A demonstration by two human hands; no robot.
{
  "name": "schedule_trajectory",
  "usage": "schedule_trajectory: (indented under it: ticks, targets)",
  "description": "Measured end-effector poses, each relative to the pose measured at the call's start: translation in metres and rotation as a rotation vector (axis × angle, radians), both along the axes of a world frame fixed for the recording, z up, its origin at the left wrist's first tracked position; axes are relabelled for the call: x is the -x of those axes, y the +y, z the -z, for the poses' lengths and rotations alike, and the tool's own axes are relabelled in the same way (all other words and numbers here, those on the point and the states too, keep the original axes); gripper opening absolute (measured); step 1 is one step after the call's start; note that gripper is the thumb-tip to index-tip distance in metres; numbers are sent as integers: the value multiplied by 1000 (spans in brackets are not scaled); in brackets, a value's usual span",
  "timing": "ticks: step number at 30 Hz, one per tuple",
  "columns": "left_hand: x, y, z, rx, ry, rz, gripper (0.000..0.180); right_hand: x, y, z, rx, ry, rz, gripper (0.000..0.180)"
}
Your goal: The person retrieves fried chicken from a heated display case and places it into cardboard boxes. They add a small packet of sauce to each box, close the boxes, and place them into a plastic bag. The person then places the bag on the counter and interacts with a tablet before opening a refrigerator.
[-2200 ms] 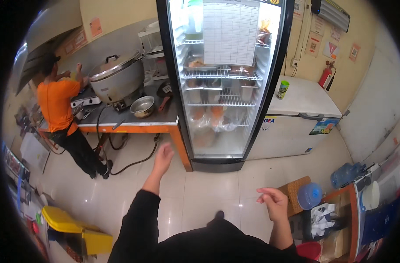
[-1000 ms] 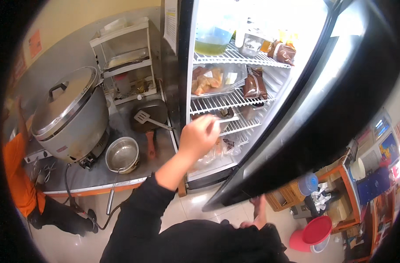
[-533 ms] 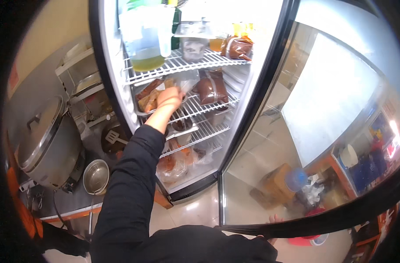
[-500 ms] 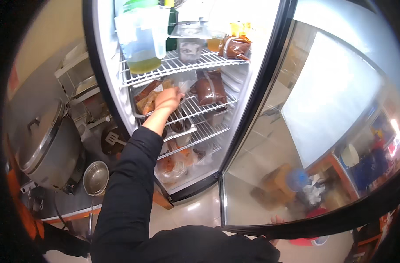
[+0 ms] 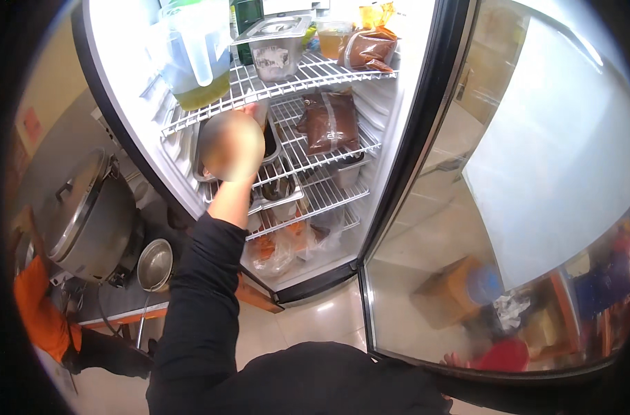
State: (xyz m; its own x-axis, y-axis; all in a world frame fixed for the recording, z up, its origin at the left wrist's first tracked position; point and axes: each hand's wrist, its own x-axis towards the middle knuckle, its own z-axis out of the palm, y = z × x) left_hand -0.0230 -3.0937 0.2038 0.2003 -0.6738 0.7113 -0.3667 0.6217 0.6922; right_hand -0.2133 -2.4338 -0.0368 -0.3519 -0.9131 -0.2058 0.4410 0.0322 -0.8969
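Observation:
My left hand [image 5: 242, 149] reaches into an upright fridge, over a metal tray [image 5: 203, 166] at the left of the middle wire shelf. A round blur covers most of the hand and the tray's contents, so I cannot make out what the fingers hold. Just right of it stands a dark-filled container [image 5: 270, 142]. A clear bag of brown paste [image 5: 331, 123] lies farther right. At the edge of the open glass fridge door [image 5: 411, 277], my right hand [image 5: 456, 360] shows only in part, its fingers wrapped at the black frame.
On the upper shelf [image 5: 280, 88] are a jug of yellow-green liquid [image 5: 201, 66], a lidded metal container [image 5: 277, 55] and another brown bag [image 5: 370, 50]. Bagged food [image 5: 273, 252] lies below. Left of the fridge stand a large cooker [image 5: 93, 214] and a saucepan [image 5: 155, 265]. A person in orange [image 5: 45, 304] is at far left.
The view has shifted, bringing the fridge shelves closer. My left hand remains over the tray, its wrist turned and its fingers now farther in. My right hand stays at the door's edge.

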Motion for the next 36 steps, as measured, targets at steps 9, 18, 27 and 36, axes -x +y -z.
schedule_trajectory:
  ticks: [9, 18, 27, 36]
  targets:
    - [32, 49, 21, 867, -422, 6, 18, 37, -6, 4, 178, -128, -99, 68]
    - [55, 75, -40, 1045, -189, 0, 19, 33, -27, -15, 8, -5, 85, 68]
    - [16, 212, 52, 760, -177, 724, 24, -34, -50, -19, -309, 390, 614, 70]
    - [-133, 292, 218, 525, -581, 1649, 17, -218, -116, -43, -123, 668, 833, 80]
